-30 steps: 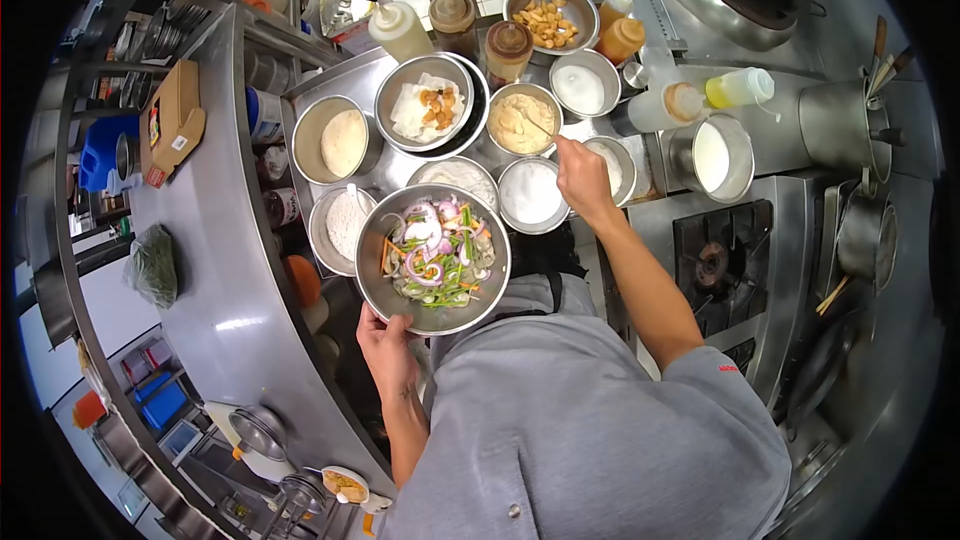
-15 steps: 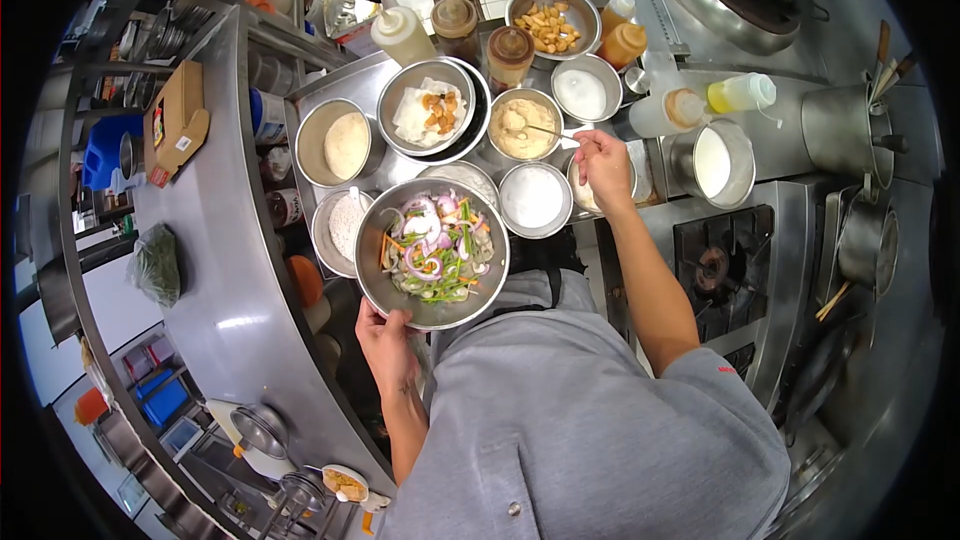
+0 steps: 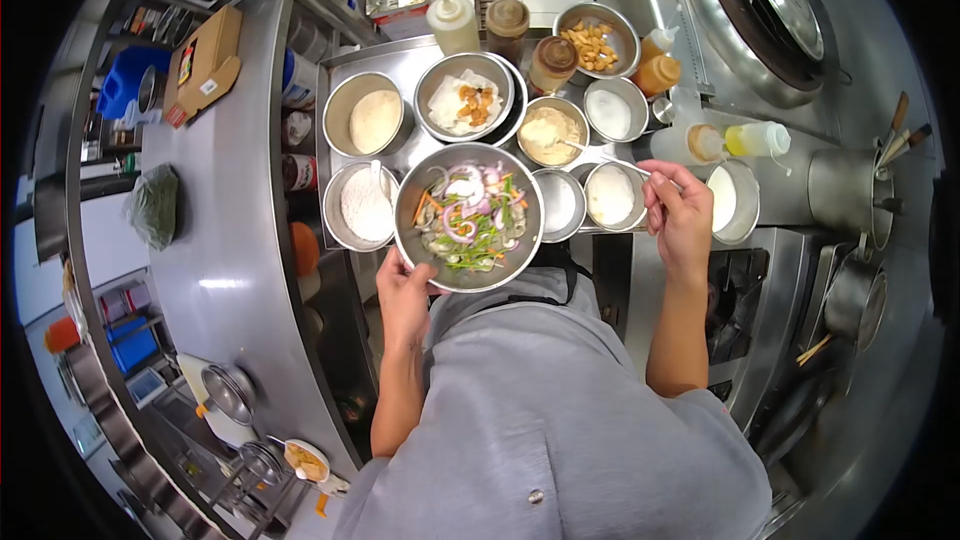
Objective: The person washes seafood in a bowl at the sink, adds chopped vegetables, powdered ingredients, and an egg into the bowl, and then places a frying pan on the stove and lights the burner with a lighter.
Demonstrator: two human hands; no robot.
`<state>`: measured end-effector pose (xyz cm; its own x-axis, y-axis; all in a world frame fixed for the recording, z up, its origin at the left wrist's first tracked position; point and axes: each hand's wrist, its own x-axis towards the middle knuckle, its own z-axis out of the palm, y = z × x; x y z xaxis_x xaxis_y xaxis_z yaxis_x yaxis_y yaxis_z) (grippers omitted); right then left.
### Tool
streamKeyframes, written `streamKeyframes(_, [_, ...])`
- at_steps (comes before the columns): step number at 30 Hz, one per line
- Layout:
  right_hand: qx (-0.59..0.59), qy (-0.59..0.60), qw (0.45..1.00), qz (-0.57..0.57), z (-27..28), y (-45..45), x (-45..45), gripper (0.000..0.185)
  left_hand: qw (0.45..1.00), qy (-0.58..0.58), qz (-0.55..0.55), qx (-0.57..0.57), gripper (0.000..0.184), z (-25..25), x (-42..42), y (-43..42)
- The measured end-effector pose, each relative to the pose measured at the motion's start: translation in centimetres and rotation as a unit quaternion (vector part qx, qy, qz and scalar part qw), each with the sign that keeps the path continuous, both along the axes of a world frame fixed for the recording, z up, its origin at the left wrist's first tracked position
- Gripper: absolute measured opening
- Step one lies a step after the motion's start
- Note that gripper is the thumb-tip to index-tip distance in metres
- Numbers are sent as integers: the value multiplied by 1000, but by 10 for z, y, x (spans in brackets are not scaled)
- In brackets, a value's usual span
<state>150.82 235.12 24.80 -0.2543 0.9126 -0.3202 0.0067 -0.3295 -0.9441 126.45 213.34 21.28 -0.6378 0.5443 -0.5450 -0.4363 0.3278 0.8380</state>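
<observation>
My left hand (image 3: 406,302) grips the near rim of a steel mixing bowl (image 3: 412,258), thumb on the edge and fingers underneath. Inside lie sliced purple onion, green strips, orange shreds and greyish pieces (image 3: 470,220) I cannot identify. The bowl is held over the near edge of the seasoning tray. My right hand (image 3: 682,212) is closed round the end of a long-handled spoon (image 3: 622,165). Its handle slants left across the white-powder bowls to the container of pale yellow powder (image 3: 550,130), where the spoon's head is among the powder and hard to make out.
Around them stand bowls of white powder (image 3: 610,195), a pinkish powder bowl (image 3: 358,208), a bowl of beige powder (image 3: 375,122), squeeze bottles (image 3: 553,65) and a bowl of yellow-brown pieces (image 3: 592,45). A gas burner (image 3: 735,300) lies right, a steel counter (image 3: 230,230) left.
My right hand has drawn back and rightward from the bowls, and more of the spoon's handle shows. The left hand still holds the mixing bowl. The whole view has shifted.
</observation>
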Motion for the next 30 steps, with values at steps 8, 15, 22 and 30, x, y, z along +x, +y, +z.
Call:
streamKeyframes(8, [139,-227,961,75,-49,18,-31,26,998,-43,27,41,20,-7,8,0])
streamKeyframes(15, [520,-321,768,192,-77,-1,-111,24,987,-37,153,35,25,-1,-7,-91])
streamKeyframes(22, [605,-302,610,414,-109,-74,-294,21,958,40,285,-3,29,-10,-65,-194])
streamKeyframes(30, [539,-342,604,477,-100,-87,-294,17,953,34,300,-11,27,-22,-124,-257])
